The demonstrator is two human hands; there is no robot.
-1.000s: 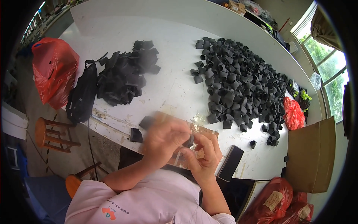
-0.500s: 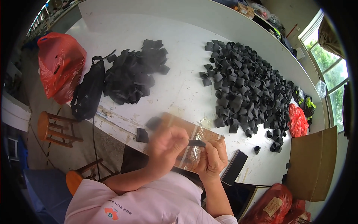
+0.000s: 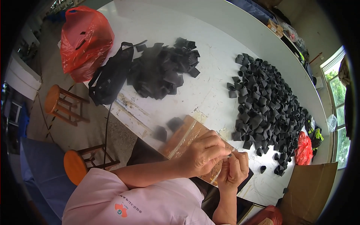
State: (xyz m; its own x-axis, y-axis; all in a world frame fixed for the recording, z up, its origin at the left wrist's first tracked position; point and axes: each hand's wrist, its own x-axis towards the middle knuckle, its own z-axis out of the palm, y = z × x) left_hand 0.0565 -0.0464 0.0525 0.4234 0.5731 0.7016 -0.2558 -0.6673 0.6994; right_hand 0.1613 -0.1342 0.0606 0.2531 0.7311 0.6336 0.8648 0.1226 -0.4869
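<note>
Close together over a brown board [image 3: 180, 139], my left hand [image 3: 202, 154] and my right hand [image 3: 234, 168] pinch a small black fabric piece [image 3: 227, 155] between their fingertips. Only a thin edge of it shows; the fingers cover the remainder. Clear tape or film runs across the board, which lies at the table's near edge. Two flat black fabric pieces [image 3: 160, 133] lie just left of the board. Farther left is a loose pile of flat black pieces [image 3: 161, 71]. To the right spreads a large heap of folded, loop-shaped black pieces [image 3: 262, 101].
A black bag [image 3: 112, 78] and a red plastic bag [image 3: 87, 41] sit at the table's left edge. At the right are a smaller red bag [image 3: 303, 149] and a cardboard sheet [image 3: 311, 185]. A dark flat phone-like object [image 3: 246, 182] lies beside my right hand. Wooden stools [image 3: 60, 103] stand left.
The view has shifted, so the table's things sit farther right. My left hand has moved right and closed in on my right hand; the black piece between them is now mostly covered.
</note>
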